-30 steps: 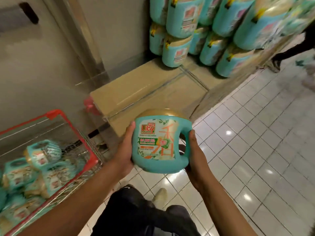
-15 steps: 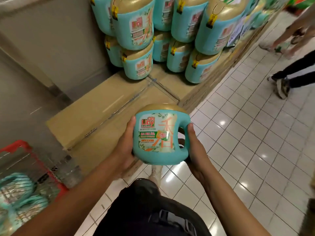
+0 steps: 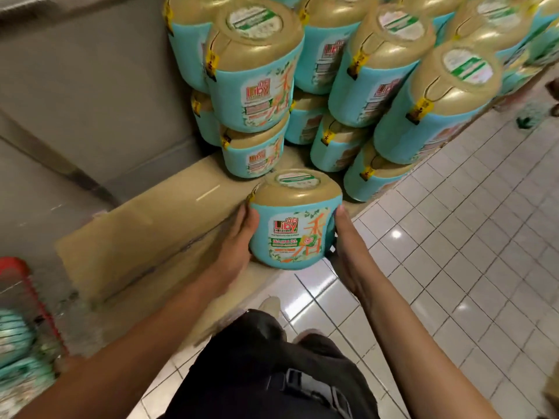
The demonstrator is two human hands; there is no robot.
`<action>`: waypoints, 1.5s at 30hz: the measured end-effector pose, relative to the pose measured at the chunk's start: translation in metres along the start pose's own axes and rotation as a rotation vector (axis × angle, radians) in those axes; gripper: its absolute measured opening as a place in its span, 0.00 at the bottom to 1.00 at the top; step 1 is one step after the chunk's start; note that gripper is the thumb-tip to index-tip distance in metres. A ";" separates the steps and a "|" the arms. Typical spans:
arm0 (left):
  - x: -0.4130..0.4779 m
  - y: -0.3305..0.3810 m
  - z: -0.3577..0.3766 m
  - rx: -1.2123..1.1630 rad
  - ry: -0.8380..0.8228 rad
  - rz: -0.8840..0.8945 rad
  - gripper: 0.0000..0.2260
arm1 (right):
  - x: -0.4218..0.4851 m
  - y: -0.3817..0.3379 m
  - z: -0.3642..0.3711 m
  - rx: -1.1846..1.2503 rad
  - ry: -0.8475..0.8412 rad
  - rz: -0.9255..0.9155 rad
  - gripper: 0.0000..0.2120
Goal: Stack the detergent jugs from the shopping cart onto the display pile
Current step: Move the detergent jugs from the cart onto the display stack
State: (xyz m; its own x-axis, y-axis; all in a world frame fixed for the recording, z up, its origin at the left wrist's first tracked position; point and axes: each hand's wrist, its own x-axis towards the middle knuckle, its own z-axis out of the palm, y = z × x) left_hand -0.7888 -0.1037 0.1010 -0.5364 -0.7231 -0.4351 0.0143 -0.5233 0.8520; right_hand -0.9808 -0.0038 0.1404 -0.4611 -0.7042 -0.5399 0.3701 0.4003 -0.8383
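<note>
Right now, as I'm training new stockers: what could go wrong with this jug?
The jug, held between left hand and right hand, is near the front edge of the cardboard platform; set down there, it might tip onto the tiled floor. Pushed back hard, it could knock the stacked jugs behind it.

Supermarket aisle: display pile (image 3: pixel 378 71) of identical detergent jugs (image 3: pixel 257 86), red shopping cart (image 3: pixel 16 266).

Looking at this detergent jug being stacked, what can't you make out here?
All in the head view:
Whether the held jug rests on the cardboard base or hangs above it: its own bottom hides the contact.
Fingers of the left hand and right hand: behind the jug.
Shopping cart: cut by the left edge and blurred, so its jugs cannot be counted.
Display pile: top cut by the upper edge.
</note>
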 end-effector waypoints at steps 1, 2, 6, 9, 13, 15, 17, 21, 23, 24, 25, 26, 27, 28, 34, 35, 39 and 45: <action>0.006 0.000 -0.001 -0.014 0.031 0.038 0.46 | 0.010 -0.004 0.004 0.024 -0.001 -0.013 0.24; 0.010 0.000 -0.001 -0.022 0.041 0.070 0.45 | 0.019 -0.008 0.007 0.047 -0.002 -0.021 0.24; 0.017 0.004 0.011 0.089 0.076 0.209 0.33 | 0.056 -0.023 0.021 0.110 -0.032 0.015 0.23; 0.020 0.007 0.020 0.094 0.119 0.287 0.35 | 0.072 -0.026 0.027 0.134 -0.102 0.009 0.22; 0.023 0.013 0.026 0.105 0.186 0.313 0.39 | 0.079 -0.028 0.027 0.110 -0.231 -0.042 0.22; 0.023 0.012 0.029 0.113 0.202 0.308 0.41 | 0.083 -0.027 0.022 0.059 -0.252 -0.102 0.27; 0.024 0.006 0.036 0.155 0.223 0.309 0.38 | 0.089 -0.030 0.016 0.019 -0.288 -0.157 0.28; 0.035 0.001 0.046 0.214 0.268 0.313 0.34 | 0.106 -0.036 0.004 0.036 -0.328 -0.158 0.28; 0.046 -0.001 0.049 0.237 0.286 0.314 0.29 | 0.114 -0.038 0.002 0.117 -0.344 -0.109 0.26; 0.052 -0.001 0.049 0.253 0.297 0.322 0.28 | 0.117 -0.038 0.003 0.172 -0.349 -0.061 0.26; 0.058 0.001 0.049 0.272 0.309 0.336 0.28 | 0.121 -0.039 0.004 0.209 -0.344 -0.009 0.26; 0.063 0.004 0.049 0.294 0.310 0.352 0.28 | 0.124 -0.040 0.005 0.223 -0.328 0.021 0.26; 0.067 0.007 0.049 0.312 0.311 0.367 0.29 | 0.127 -0.041 0.006 0.217 -0.309 0.033 0.26; 0.070 0.008 0.049 0.326 0.313 0.375 0.28 | 0.130 -0.040 0.007 0.210 -0.301 0.033 0.26; 0.059 -0.002 0.056 0.271 0.401 0.265 0.24 | 0.129 -0.035 0.001 0.240 -0.278 -0.021 0.26; 0.054 -0.002 0.059 0.275 0.427 0.249 0.22 | 0.128 -0.033 0.000 0.262 -0.274 -0.017 0.25; 0.030 -0.004 0.067 0.264 0.600 0.220 0.19 | 0.113 -0.019 -0.008 0.169 -0.264 0.052 0.22; -0.043 -0.033 0.043 0.269 0.720 0.180 0.13 | 0.065 0.016 0.007 -0.087 -0.428 0.149 0.12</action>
State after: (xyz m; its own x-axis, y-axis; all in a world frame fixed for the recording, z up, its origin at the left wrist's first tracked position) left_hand -0.8023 -0.0362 0.1040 0.1344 -0.9486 -0.2866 -0.2049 -0.3096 0.9285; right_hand -0.9993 -0.0476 0.0921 -0.0267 -0.8069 -0.5901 0.3297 0.5502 -0.7672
